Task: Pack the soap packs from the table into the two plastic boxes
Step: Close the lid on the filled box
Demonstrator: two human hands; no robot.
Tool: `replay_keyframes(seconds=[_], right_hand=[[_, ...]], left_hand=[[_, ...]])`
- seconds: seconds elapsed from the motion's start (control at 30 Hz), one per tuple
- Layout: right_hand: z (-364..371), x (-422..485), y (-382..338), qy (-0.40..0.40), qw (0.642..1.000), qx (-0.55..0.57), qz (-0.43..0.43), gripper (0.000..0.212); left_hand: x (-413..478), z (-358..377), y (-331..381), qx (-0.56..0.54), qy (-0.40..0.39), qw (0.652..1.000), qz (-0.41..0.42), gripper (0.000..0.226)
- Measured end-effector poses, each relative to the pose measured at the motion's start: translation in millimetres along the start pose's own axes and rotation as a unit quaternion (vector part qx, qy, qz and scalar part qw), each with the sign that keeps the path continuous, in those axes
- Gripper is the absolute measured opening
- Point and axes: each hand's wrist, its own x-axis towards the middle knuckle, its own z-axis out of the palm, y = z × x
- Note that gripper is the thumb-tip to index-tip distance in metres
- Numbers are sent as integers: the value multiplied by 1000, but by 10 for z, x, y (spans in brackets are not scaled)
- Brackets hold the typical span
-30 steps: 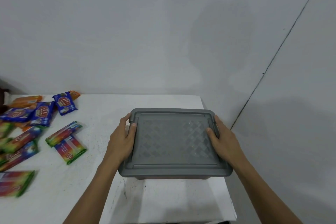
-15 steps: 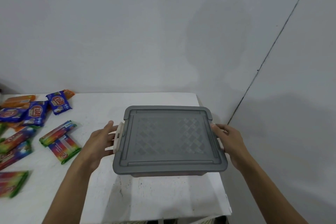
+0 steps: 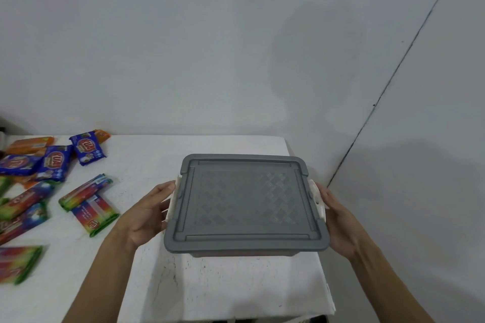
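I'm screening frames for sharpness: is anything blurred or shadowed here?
Head view: the grey box lid is sharp; the rainbow soap pack at the lower left edge is smeared; soft hand shadows fall on the white table; wide-angle bending shows at the edges.

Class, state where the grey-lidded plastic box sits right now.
The grey-lidded plastic box sits at the table's right end, between the left hand and right hand.

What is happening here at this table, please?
A person is working on a grey plastic box at the right end of the white table. The lid is on. The left hand is at the white latch on the box's left side, and the right hand is at the white latch on its right side; both latches are flipped outward. The soap packs lie loose on the table's left part, none packed yet.
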Motion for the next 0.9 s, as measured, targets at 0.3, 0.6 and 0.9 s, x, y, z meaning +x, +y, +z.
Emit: replay_keyframes(seconds=[0.3, 0.6, 0.9], right_hand=[[154, -27, -21, -8, 992, -129, -6, 43], [316, 5, -219, 31, 929, -366, -45, 33], [497, -82, 105, 156, 786, -552, -229, 33]], left_hand=[[45, 142, 69, 72, 13, 997, 18, 41], [5, 219, 57, 122, 56, 988, 76, 25], [-90, 325, -250, 279, 181, 916, 225, 53]])
